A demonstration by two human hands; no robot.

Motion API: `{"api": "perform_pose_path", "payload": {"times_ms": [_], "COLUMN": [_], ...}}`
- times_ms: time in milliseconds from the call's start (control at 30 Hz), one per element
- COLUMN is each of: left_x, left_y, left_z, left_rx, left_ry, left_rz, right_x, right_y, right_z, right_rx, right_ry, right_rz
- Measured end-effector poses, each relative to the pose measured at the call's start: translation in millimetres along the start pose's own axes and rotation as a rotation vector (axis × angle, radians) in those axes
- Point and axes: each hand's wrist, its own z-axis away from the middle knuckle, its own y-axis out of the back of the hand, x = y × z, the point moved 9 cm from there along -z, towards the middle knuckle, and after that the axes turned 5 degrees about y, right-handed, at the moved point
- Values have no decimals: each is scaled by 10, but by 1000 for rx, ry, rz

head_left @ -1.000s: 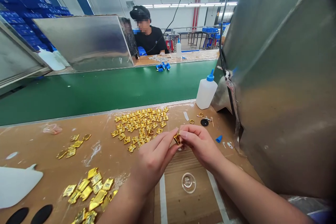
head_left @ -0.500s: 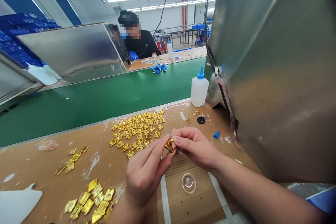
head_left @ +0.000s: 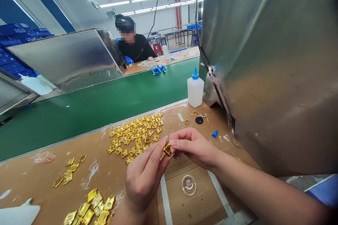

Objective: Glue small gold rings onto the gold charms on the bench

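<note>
My left hand [head_left: 148, 174] pinches a small gold piece [head_left: 167, 149] between thumb and fingers. Close against it on the right, my right hand [head_left: 194, 146] has its thumb and index finger closed on the same piece's upper edge. Beyond my hands lies a spread of many gold pieces [head_left: 139, 126]. A second pile of larger-looking gold pieces [head_left: 92, 205] sits at the lower left, and a small group [head_left: 71, 168] lies left of centre. Below my hands stands a small clear round dish [head_left: 189, 185] on a wood-grain board [head_left: 182, 204].
A white bottle with a blue tip [head_left: 195, 89] stands near the green belt [head_left: 105, 103]. Right of it are a black disc [head_left: 199, 120], a blue cap [head_left: 214, 134] and a large metal panel [head_left: 269, 77]. Across the belt sits a person in black [head_left: 142, 47].
The view has shifted slightly, so the bench and bottle appear further left. Both hands still hold the gold piece, which is turned a little. The person across has moved their head slightly.
</note>
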Motion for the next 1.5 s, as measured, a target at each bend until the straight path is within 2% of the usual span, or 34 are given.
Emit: {"api": "perform_pose_path", "payload": {"times_ms": [333,533,667,800,933,1067,1133,1200,1300,1500], "left_x": [-30,-46,-110,-266,-451,-467,-432,-386,-316,-271], "left_y": [-51,-53,-52,-98,-337,-622,-703,-745,-768,-805], "left_z": [0,-5,13,80,214,324,343,345,341,379], "left_rx": [-45,-18,8,27,-37,-100,-92,-79,-90,-114], "left_ry": [-20,10,158,415,735,956,1026,1081,1134,1202], "left_rz": [14,56,204,352,708,1099,1247,1340,1402,1448], "right_x": [47,71,22,-129,-364,-619,-692,-714,-715,-720], "right_y": [28,62,60,10,-64,-211,-293,-345,-357,-322], "right_z": [-25,-10,5,16,59,179,249,291,316,351], "right_rx": [31,62,78,50,32,20,2,-11,-8,44], "right_ry": [-35,-57,-22,93,296,626,773,857,896,914], "right_rz": [-32,-5,92,231,526,820,965,1108,1224,1265]}}
